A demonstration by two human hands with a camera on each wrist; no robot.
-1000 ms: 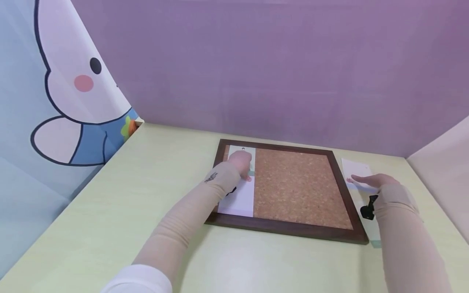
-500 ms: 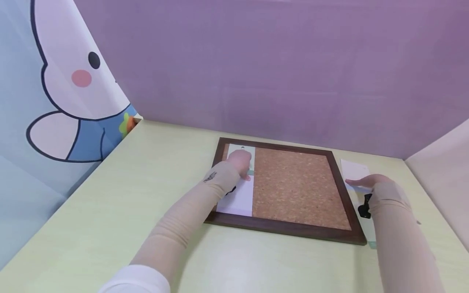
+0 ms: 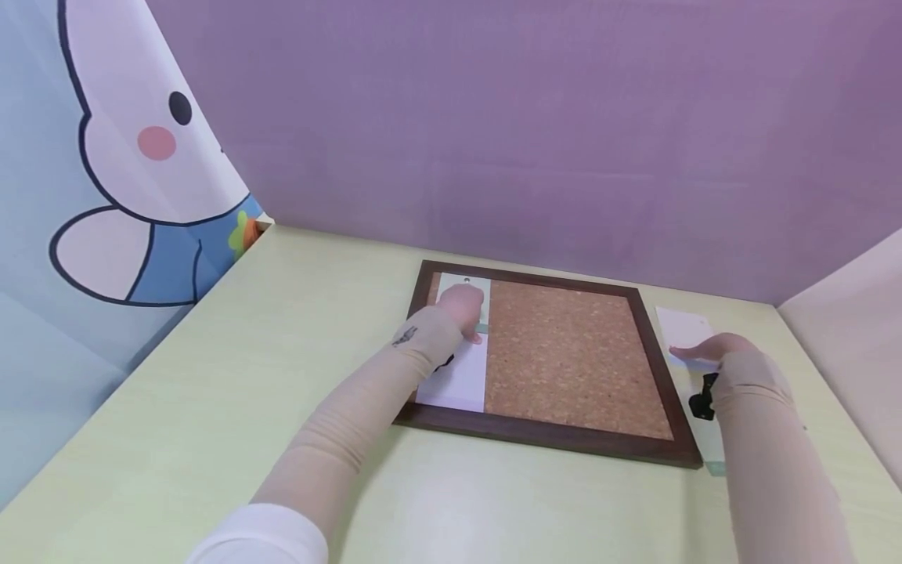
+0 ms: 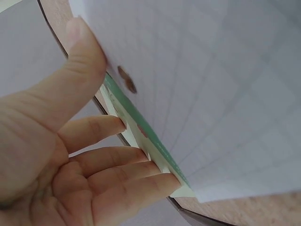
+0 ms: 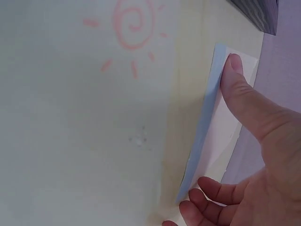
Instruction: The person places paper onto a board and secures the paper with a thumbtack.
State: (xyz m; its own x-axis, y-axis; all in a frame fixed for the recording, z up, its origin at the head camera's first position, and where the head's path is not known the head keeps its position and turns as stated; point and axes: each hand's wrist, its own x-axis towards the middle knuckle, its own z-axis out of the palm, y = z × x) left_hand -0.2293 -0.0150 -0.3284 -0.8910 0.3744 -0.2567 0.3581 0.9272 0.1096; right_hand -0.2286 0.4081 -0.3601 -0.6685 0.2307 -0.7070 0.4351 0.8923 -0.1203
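Observation:
My left hand [image 3: 461, 308] rests over two paper cards on a dark-framed cork board [image 3: 578, 352]. In the left wrist view, its fingertips touch the green-edged card [image 4: 127, 108], and the thumb lies along the edge of a white grid-lined card [image 4: 197, 94] with a hole near its edge. At the right of the board, my right hand [image 3: 726, 346] touches a pale card with a blue edge [image 5: 214, 127]. The thumb lies on one end of this card; the bent fingers touch near its other end. The card stays on the table.
Nearer me, partly under the right forearm, lies a pale sheet [image 5: 94, 94] with a pink sun drawing. The board's dark frame [image 3: 550, 435] forms a raised edge. A purple cloth [image 3: 493, 141] hangs behind the table [image 3: 317, 298]; a cartoon-printed cloth hangs at the left.
The right hand has shifted slightly left, its thumb now over the blue-edged card. The left hand and the cards on the board stay in place. The head view has tilted slightly.

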